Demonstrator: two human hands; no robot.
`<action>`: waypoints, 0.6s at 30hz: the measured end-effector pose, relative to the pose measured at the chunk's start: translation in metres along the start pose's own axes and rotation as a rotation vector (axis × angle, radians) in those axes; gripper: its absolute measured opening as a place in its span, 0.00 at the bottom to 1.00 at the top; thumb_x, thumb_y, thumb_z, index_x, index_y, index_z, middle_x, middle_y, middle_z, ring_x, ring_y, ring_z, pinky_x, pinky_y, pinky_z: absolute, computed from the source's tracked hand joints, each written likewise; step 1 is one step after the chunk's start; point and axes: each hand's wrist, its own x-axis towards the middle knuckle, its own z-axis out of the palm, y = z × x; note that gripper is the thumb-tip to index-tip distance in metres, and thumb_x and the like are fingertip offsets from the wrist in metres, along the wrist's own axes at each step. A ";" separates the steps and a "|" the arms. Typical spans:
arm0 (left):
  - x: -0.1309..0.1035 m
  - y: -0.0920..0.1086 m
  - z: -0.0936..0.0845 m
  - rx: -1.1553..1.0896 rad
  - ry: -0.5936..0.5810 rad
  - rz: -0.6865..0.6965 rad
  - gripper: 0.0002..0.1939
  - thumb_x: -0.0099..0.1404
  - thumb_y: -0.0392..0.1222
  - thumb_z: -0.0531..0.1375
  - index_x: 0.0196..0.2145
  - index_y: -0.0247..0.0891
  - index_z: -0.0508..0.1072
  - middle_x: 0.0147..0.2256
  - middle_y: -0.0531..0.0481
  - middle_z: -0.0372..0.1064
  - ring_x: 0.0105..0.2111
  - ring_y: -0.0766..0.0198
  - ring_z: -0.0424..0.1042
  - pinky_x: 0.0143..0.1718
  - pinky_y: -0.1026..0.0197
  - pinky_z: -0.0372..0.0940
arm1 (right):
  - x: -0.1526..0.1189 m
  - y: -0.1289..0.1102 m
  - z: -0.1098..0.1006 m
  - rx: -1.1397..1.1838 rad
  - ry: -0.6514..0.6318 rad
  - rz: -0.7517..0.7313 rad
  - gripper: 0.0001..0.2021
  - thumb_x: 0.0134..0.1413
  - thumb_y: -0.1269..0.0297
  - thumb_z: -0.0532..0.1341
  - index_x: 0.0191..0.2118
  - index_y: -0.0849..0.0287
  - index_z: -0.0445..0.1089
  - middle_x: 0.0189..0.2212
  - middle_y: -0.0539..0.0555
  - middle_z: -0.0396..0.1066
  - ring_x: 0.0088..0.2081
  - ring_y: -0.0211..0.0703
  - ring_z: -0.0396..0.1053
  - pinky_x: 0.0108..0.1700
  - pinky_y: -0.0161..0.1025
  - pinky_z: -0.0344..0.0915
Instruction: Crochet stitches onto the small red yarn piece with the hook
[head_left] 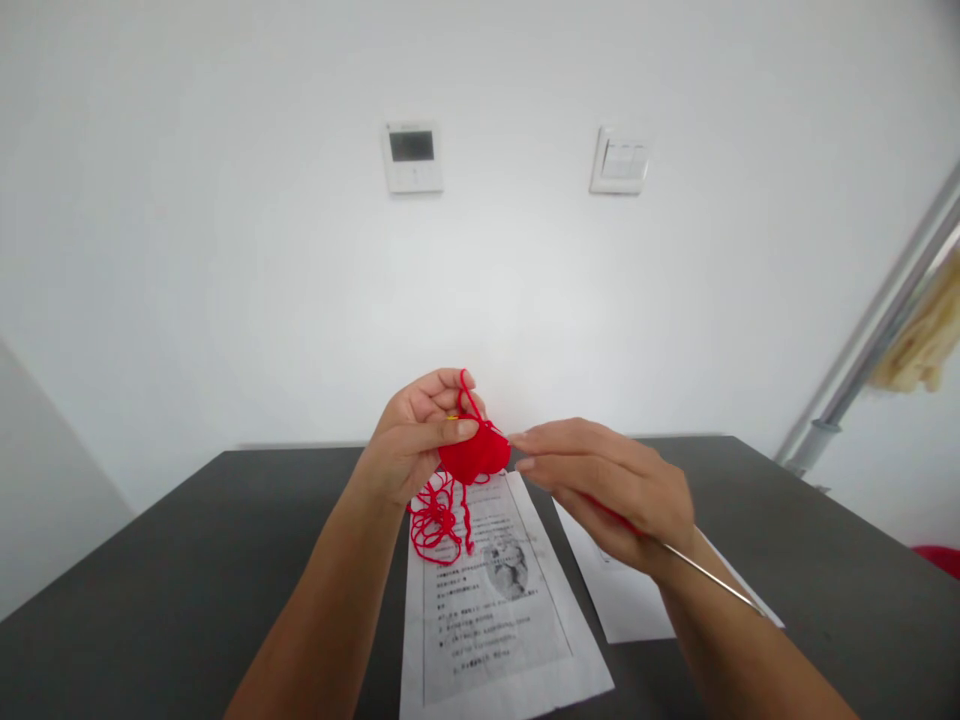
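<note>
My left hand (420, 430) pinches a small red crocheted piece (474, 456) between thumb and fingers, above the table. A red yarn strand loops up over its raised forefinger. A tiny yellow thing, too small to name, shows beside the thumb. My right hand (611, 485) is closed around a crochet hook (709, 575), whose metal shaft sticks out behind the hand toward the wrist. Its fingertips point at the red piece's right edge; whether the hook's tip sits in a stitch is too small to tell. Loose red yarn (436, 520) hangs in tangled loops below my left hand.
Under the yarn, a printed sheet (480, 640) with a grey picture lies on the dark table (187, 580). Another white sheet (637, 605) lies partly beneath my right forearm. The white wall behind carries a thermostat (414, 158) and a switch (621, 160). A metal pole (862, 360) slants at right.
</note>
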 end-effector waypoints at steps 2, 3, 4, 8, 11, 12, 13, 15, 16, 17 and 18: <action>0.000 0.001 -0.001 0.003 -0.010 0.008 0.18 0.48 0.28 0.73 0.36 0.34 0.76 0.28 0.50 0.77 0.27 0.69 0.74 0.29 0.70 0.69 | 0.000 -0.001 0.005 0.116 0.116 0.117 0.13 0.57 0.79 0.66 0.42 0.55 0.81 0.41 0.56 0.84 0.43 0.45 0.82 0.48 0.41 0.79; -0.001 0.000 -0.002 -0.001 -0.023 0.010 0.18 0.47 0.27 0.73 0.36 0.34 0.76 0.28 0.50 0.77 0.27 0.69 0.74 0.29 0.70 0.69 | 0.001 -0.001 0.008 0.235 0.194 0.238 0.10 0.57 0.76 0.66 0.40 0.55 0.81 0.38 0.54 0.84 0.40 0.44 0.83 0.45 0.40 0.80; 0.000 0.000 -0.002 -0.012 -0.041 0.011 0.18 0.47 0.27 0.74 0.35 0.34 0.76 0.28 0.50 0.77 0.27 0.69 0.74 0.29 0.70 0.69 | 0.002 0.000 0.010 0.373 0.260 0.371 0.06 0.57 0.73 0.68 0.38 0.55 0.81 0.36 0.53 0.84 0.37 0.44 0.83 0.42 0.39 0.81; 0.001 -0.009 -0.001 -0.114 -0.139 -0.018 0.17 0.46 0.29 0.74 0.33 0.35 0.76 0.25 0.52 0.75 0.25 0.69 0.72 0.26 0.71 0.65 | 0.008 0.006 0.015 0.841 0.305 0.719 0.06 0.51 0.62 0.74 0.32 0.58 0.80 0.28 0.53 0.84 0.28 0.41 0.82 0.34 0.33 0.81; 0.001 -0.015 0.003 -0.199 -0.188 -0.029 0.16 0.47 0.31 0.74 0.33 0.35 0.76 0.24 0.53 0.73 0.23 0.70 0.69 0.25 0.70 0.64 | 0.009 0.011 0.015 1.035 0.251 0.806 0.07 0.49 0.63 0.75 0.31 0.60 0.80 0.27 0.54 0.83 0.28 0.38 0.82 0.34 0.29 0.80; 0.001 -0.017 0.004 -0.218 -0.200 -0.027 0.16 0.47 0.31 0.74 0.33 0.35 0.76 0.23 0.53 0.72 0.23 0.70 0.68 0.25 0.69 0.63 | 0.009 0.013 0.015 1.081 0.236 0.822 0.07 0.49 0.63 0.75 0.31 0.61 0.80 0.27 0.54 0.83 0.29 0.38 0.82 0.34 0.28 0.79; 0.000 -0.017 0.006 -0.230 -0.210 -0.025 0.15 0.47 0.32 0.74 0.32 0.35 0.76 0.23 0.53 0.71 0.23 0.70 0.67 0.25 0.69 0.63 | 0.008 0.014 0.016 1.119 0.222 0.836 0.07 0.50 0.63 0.75 0.31 0.61 0.80 0.27 0.53 0.83 0.29 0.38 0.82 0.34 0.27 0.79; -0.001 -0.017 0.009 -0.244 -0.226 -0.025 0.15 0.46 0.32 0.74 0.31 0.36 0.75 0.21 0.54 0.68 0.22 0.70 0.66 0.25 0.69 0.62 | 0.007 0.017 0.020 1.186 0.202 0.856 0.07 0.50 0.64 0.75 0.32 0.61 0.80 0.27 0.53 0.83 0.30 0.36 0.82 0.34 0.26 0.78; -0.001 -0.016 0.010 -0.247 -0.233 -0.028 0.15 0.46 0.32 0.74 0.30 0.36 0.74 0.21 0.55 0.67 0.21 0.70 0.64 0.24 0.69 0.61 | 0.007 0.018 0.022 1.215 0.197 0.861 0.07 0.49 0.64 0.75 0.32 0.61 0.80 0.28 0.53 0.83 0.30 0.36 0.82 0.35 0.25 0.78; -0.001 -0.015 0.012 -0.249 -0.240 -0.032 0.16 0.45 0.33 0.75 0.29 0.36 0.73 0.20 0.55 0.66 0.21 0.70 0.63 0.23 0.69 0.61 | 0.006 0.019 0.025 1.240 0.195 0.864 0.07 0.49 0.64 0.75 0.32 0.61 0.80 0.28 0.52 0.83 0.30 0.36 0.82 0.35 0.25 0.78; -0.001 -0.015 0.013 -0.253 -0.246 -0.036 0.16 0.45 0.34 0.75 0.28 0.37 0.72 0.20 0.56 0.64 0.20 0.71 0.62 0.22 0.69 0.60 | 0.006 0.020 0.028 1.258 0.196 0.861 0.07 0.48 0.64 0.75 0.32 0.61 0.81 0.28 0.51 0.83 0.30 0.35 0.82 0.35 0.24 0.78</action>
